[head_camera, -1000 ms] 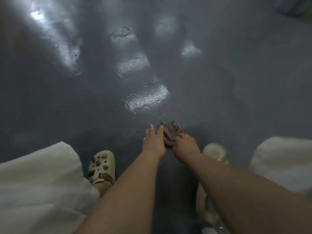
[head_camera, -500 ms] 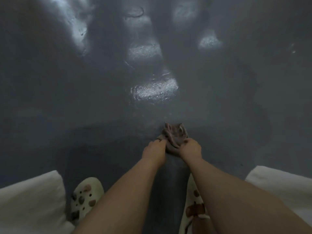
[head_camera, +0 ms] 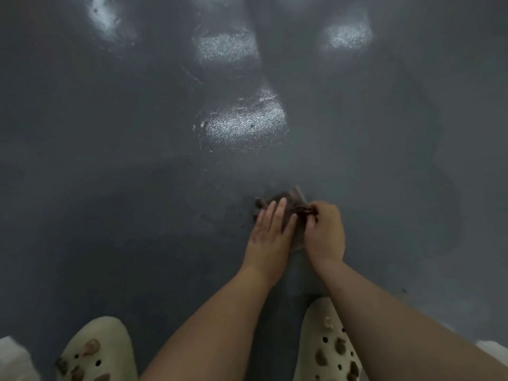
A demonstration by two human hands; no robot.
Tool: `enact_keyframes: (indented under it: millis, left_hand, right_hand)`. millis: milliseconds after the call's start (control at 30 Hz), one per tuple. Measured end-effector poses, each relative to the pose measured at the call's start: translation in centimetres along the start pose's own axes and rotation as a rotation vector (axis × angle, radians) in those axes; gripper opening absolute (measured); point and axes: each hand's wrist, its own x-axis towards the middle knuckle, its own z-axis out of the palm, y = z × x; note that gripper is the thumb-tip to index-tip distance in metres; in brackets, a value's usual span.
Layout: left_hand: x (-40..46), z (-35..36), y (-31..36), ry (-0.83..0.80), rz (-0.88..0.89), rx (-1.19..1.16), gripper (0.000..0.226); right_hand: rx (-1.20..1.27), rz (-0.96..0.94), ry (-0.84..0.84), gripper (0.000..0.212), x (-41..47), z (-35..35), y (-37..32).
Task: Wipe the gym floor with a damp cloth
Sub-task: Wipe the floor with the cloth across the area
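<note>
A small brown damp cloth [head_camera: 291, 198] lies bunched on the dark grey gym floor [head_camera: 137, 174], straight ahead of me. My left hand [head_camera: 270, 232] rests flat on the cloth's left part, fingers stretched out and pressing down. My right hand [head_camera: 325, 232] pinches a twisted fold of the cloth at its right edge. Much of the cloth is hidden under both hands.
My two cream clogs, one at the lower left [head_camera: 94, 350] and one at the lower right [head_camera: 328, 342], stand on the floor just behind my hands. Wet, shiny patches [head_camera: 243, 123] reflect light further ahead. A dull wiped trace curves on the right [head_camera: 439, 188].
My left hand went from curled at the cloth to flat with fingers spread on it. The view tilted down, so my feet show more and the white clothing has left the sides.
</note>
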Motion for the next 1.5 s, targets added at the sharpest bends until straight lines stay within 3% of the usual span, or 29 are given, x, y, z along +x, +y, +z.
enact_keyframes:
  millis: [133, 233, 467, 600, 733, 800, 900, 1000, 1133, 1233, 1367, 1500]
  left_hand:
    - [2.3, 1.1, 1.6, -0.243, -0.012, 0.028, 0.063]
    - [4.4, 1.2, 2.1, -0.307, -0.044, 0.112, 0.070]
    - [7.1, -0.1, -3.0, -0.203, -0.059, 0.085, 0.060]
    - [5.3, -1.0, -11.5, -0.117, -0.347, 0.113, 0.063]
    - [0.4, -2.0, -20.2, -0.025, -0.811, 0.006, 0.061]
    - [-0.5, -2.3, -21.7, -0.009, -0.994, -0.060, 0.061]
    - [1.1, -2.0, -19.5, 0.032, -1.082, -0.132, 0.059]
    - [3.0, -1.2, -14.3, 0.004, -0.957, -0.124, 0.058]
    - [2.4, 1.0, -4.8, -0.145, -0.472, -0.053, 0.052]
    - [0.5, 2.0, -2.4, -0.214, -0.191, -0.005, 0.056]
    - [-1.1, 1.2, -8.1, -0.168, -0.089, 0.056, 0.057]
    - [-5.0, 0.8, -15.5, -0.048, -0.324, 0.086, 0.058]
  right_hand:
    - [0.104, 0.050, 0.186, 0.033, 0.8, 0.1, 0.2]
    - [0.027, 0.062, 0.187, 0.035, 0.9, 0.9, 1.1]
    - [-0.210, -0.023, 0.026, 0.043, 1.3, 3.2, 0.4]
    - [-0.396, -0.087, -0.151, 0.049, 0.8, 4.5, -1.7]
    - [-0.469, -0.064, -0.240, 0.050, 0.2, 5.1, -2.2]
    - [-0.479, -0.054, -0.236, 0.050, 0.2, 4.9, -2.1]
    - [-0.480, -0.063, -0.232, 0.048, 0.4, 4.5, -2.0]
    - [-0.445, -0.065, -0.209, 0.046, 0.7, 4.3, -2.1]
    - [-0.346, -0.010, -0.157, 0.044, 1.0, 4.3, -2.2]
    - [-0.313, 0.017, -0.150, 0.046, 1.1, 4.2, -2.2]
    - [-0.281, 0.032, -0.109, 0.042, 0.9, 4.6, -2.2]
    - [-0.290, 0.041, -0.120, 0.044, 0.6, 4.9, -2.4]
